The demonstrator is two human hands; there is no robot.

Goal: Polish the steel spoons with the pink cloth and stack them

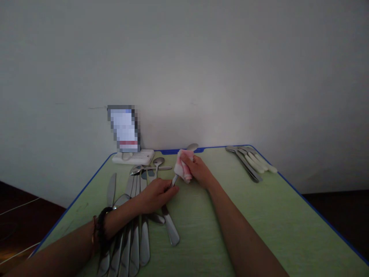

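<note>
My left hand [159, 194] is closed around the handle of a spoon [193, 147], which slants up and away over the table. A pink and white cloth [183, 166] is folded round the middle of the spoon, and my right hand [198, 169] pinches it there. The spoon's bowl sticks out beyond the cloth. Beneath and beside my left forearm lie several metal knives [144, 242] and spoons, partly hidden by the arm. A small spoon [158, 162] and another spoon [137, 169] lie just past my left hand.
Several spoons [245, 163] and white-handled pieces of cutlery [256, 163] lie at the back right of the green table [273, 219]. A phone [124, 129] with a blurred screen stands on a white base [134, 157] at the back left. A wall rises behind the table.
</note>
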